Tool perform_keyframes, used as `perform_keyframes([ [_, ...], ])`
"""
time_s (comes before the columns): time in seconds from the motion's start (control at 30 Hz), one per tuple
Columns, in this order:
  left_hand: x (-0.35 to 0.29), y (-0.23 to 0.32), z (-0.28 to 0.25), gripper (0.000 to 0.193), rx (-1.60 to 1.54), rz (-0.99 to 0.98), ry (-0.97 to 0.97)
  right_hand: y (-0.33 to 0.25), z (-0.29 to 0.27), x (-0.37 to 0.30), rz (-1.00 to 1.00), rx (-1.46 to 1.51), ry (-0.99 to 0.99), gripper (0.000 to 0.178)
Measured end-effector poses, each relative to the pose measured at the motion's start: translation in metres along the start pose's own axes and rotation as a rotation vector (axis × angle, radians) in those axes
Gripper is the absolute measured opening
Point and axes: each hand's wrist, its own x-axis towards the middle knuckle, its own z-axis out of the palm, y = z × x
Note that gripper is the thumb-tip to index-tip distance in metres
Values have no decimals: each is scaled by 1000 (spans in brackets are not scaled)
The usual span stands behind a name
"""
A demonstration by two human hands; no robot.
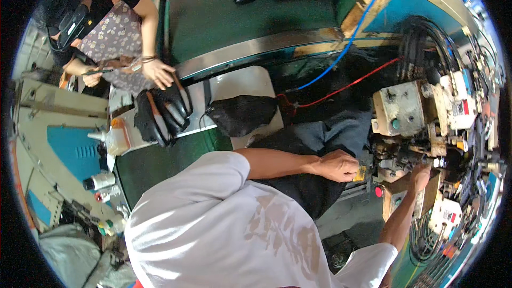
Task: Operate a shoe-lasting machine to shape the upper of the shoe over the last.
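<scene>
My left hand (340,166) is closed, its fingers curled down beside a small yellow piece (360,174) at the front of the machine (399,108). Whatever lies inside those fingers, if anything, is hidden. Reaching in from the lower right, my right hand (420,177) is up against the machine's dark middle part (410,158), next to a light-coloured knob-like end (439,163). Its fingertips are too small and partly covered to make out a grip. Below, a box with a red button (379,191) sits between my two hands.
At upper left a co-worker's hand (158,73) rests on several black shoe-like pieces (165,109) on a white table (250,81); the other hand holds a thin tool. A black cloth-like piece (242,114) lies nearby. Blue (341,53) and red hoses (346,85) cross behind. Black cables (421,48) bundle at right.
</scene>
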Motion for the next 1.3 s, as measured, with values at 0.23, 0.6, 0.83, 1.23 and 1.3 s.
perform_keyframes([
  [0.23,-5,-7,5,25,3,-50,-8,14,22,15,-78,138,39,56],
  [0.6,-2,-9,13,21,-57,19,22,51,25,26,-29,136,-49,70],
  [0.83,4,-7,8,22,-107,48,36,95,51,36,-133,122,148,67],
  [1.23,-4,-14,13,30,-130,45,30,25,14,22,-3,54,-27,62],
  [1.3,-3,-14,15,27,-149,34,28,26,12,20,-18,33,-25,58],
])
